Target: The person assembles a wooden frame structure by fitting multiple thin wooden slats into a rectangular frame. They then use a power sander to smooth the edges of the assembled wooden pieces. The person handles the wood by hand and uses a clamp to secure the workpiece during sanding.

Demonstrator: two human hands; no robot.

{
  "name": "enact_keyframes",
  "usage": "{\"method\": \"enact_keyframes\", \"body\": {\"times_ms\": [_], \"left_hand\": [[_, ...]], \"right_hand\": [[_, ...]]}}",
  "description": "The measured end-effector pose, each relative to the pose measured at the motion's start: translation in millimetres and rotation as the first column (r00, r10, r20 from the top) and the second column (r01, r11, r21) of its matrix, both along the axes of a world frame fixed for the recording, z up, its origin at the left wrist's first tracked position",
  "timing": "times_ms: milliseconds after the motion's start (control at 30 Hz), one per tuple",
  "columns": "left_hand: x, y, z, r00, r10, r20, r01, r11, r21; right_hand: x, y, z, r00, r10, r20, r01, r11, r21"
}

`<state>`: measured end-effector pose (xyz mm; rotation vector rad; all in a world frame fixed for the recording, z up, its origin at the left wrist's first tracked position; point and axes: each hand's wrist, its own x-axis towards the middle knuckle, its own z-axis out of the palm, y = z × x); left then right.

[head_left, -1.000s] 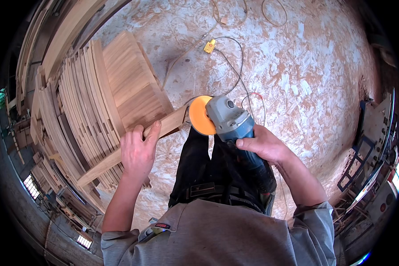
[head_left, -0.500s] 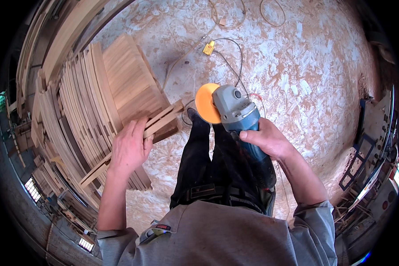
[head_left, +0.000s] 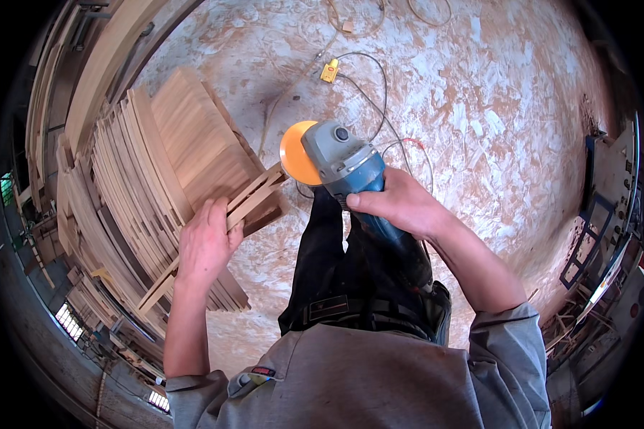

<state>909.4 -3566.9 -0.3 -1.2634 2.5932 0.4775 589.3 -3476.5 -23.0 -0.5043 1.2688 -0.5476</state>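
My right hand (head_left: 401, 206) is wrapped round the blue body of an angle grinder (head_left: 356, 171) with a grey head. Its round orange disc (head_left: 298, 151) points left, close to the far end of a slim wooden frame piece (head_left: 256, 194); whether they touch I cannot tell. My left hand (head_left: 206, 239) grips that wooden piece, its fingers curled over the slats. The piece lies slantwise across the edge of a stack of wooden boards (head_left: 144, 168). Part of it is hidden under my left hand.
A yellow plug connector (head_left: 330, 70) with a dark cord (head_left: 384, 100) lies on the blotchy floor (head_left: 465, 129) ahead. Long timber lengths (head_left: 101, 64) lean at the far left. A dark blue metal frame (head_left: 589, 239) stands at the right.
The grinder in my right hand has moved left, bringing its disc close to the end of the wooden piece. My left hand keeps its grip on that piece.
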Motion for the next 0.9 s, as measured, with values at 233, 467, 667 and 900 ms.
{"method": "enact_keyframes", "body": {"times_ms": [233,467,667,900], "left_hand": [[0.6,-0.9,-0.9,1.000,-0.004,0.012,0.004,1.000,0.007],[1.3,-1.3,0.6,1.000,0.005,0.018,-0.005,1.000,0.020],[-3.2,-1.7,4.6,0.996,0.059,0.064,-0.065,0.992,0.106],[-4.0,0.3,3.7,0.996,0.069,0.055,-0.074,0.994,0.086]], "right_hand": [[0.1,-3.8,-2.7,0.999,0.044,-0.002,-0.044,0.999,0.013],[1.2,-4.0,-6.2,0.998,0.062,-0.007,-0.062,0.998,0.001],[-1.3,-2.8,-5.2,0.999,0.032,0.006,-0.032,0.999,0.028],[-6.1,-6.9,-3.6,0.999,0.033,-0.028,-0.032,0.998,0.048]]}}
